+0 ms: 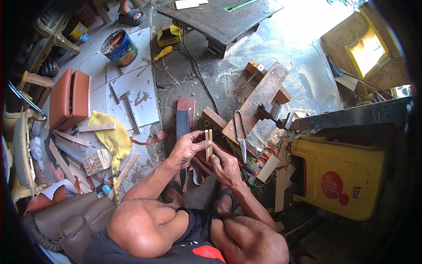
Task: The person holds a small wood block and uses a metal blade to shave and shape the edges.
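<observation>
Two small pale wood pieces are held upright side by side in front of my knees. My left hand pinches them from the left near the top, its thumb lying across them. From the right and lower down, my right hand grips their bottom end with bent fingers. Just beyond my hands lies a dark sanding block or strip on a reddish board. To the right, scissors rest on a wooden board that is joined to a clamp.
A table saw stands ahead. On the left are a paint bucket, a hammer, a yellow cloth and wood scraps. A screwdriver lies ahead. A yellow plastic stool lies at the right, below a dark metal beam.
</observation>
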`<state>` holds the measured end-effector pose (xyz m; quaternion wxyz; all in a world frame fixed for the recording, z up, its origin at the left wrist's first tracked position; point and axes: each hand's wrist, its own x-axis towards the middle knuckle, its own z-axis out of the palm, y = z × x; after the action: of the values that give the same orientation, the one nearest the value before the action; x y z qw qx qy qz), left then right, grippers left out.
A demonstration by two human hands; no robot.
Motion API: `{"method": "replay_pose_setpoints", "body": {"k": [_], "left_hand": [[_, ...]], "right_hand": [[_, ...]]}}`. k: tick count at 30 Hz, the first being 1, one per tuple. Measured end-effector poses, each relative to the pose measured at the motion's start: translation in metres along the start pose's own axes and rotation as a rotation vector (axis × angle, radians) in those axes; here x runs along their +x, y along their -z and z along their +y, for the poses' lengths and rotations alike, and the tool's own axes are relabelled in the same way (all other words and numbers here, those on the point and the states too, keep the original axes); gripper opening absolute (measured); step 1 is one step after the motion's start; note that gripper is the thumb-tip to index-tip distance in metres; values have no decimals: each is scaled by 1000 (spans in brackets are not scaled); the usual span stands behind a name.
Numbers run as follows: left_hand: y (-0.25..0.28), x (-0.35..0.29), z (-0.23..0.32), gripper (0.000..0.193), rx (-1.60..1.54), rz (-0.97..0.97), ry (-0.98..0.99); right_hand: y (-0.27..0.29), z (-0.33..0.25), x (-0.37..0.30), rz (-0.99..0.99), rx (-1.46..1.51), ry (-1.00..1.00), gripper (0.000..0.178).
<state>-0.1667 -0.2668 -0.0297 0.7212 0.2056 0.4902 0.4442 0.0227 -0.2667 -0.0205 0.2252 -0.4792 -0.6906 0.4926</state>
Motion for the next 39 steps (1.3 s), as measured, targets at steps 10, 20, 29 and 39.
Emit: {"method": "replay_pose_setpoints", "body": {"k": [10, 20, 29, 39], "left_hand": [[-5, -1, -1, 48, -31, 13, 10], [-16, 7, -6, 41, -63, 1, 45], [-36, 17, 0, 48, -41, -62, 28], [-34, 16, 0, 49, -51, -59, 13]], "right_hand": [[2, 3, -3, 7, -16, 68, 43], [16, 1, -8, 25, -14, 77, 46], [42, -3, -9, 38, 25, -47, 45], [36, 5, -8, 51, 27, -13, 44]]}}
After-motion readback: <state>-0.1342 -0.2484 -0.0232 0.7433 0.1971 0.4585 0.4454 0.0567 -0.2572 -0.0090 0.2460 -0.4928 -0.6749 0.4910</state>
